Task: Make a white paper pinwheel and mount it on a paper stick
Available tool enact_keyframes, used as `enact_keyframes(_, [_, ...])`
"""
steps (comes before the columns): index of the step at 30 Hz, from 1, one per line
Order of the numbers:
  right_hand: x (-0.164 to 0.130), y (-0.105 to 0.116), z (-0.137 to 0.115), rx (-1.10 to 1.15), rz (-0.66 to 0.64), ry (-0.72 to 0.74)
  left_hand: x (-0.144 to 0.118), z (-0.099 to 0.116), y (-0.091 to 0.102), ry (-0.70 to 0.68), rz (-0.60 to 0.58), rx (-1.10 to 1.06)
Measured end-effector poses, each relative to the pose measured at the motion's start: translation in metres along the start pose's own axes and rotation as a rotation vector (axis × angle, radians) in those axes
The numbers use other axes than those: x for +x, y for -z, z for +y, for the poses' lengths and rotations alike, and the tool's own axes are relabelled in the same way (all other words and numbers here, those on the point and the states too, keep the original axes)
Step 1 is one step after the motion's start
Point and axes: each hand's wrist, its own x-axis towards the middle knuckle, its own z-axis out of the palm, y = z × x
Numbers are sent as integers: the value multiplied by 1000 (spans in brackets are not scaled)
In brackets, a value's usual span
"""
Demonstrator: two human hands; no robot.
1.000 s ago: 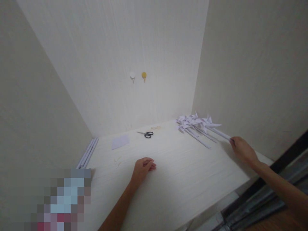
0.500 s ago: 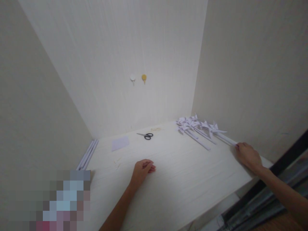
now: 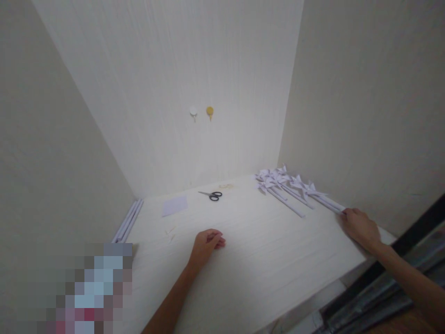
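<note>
Right hand [image 3: 359, 228] slid the pinwheel [image 3: 314, 192] toward 2 o'clock beside the others, fingertips pinching its stick — left hand [image 3: 206, 245] rests loosely curled, empty, on the worktop [image 3: 264, 260].

Between my left hand [image 3: 206, 246] and my right hand [image 3: 359, 227] the pale wooden tabletop [image 3: 264, 260] lies bare, so either could sweep across. Farther back, black-handled scissors [image 3: 211, 195] and a small white paper square [image 3: 174, 205] lie in the way. White paper pinwheels [image 3: 290, 188] crowd the right wall; white rolled paper sticks [image 3: 128, 221] line the left wall.
</note>
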Motion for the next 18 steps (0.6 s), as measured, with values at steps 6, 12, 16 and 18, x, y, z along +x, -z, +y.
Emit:
enact_keyframes(6, [0,1,0,-1,-15,6,0,-2,-1,5,6,-26])
enact_keyframes(12, [1,4,-1,-1,-12,-55,0,-2,-1,-4,6,-13])
enact_keyframes(16, [-4,11,-6,-29,59,-51,-1,0,0,-7,2,-8])
enact_keyframes(18, [-7,13,-8,-48,86,-57,0,0,1,-9,-13,-15])
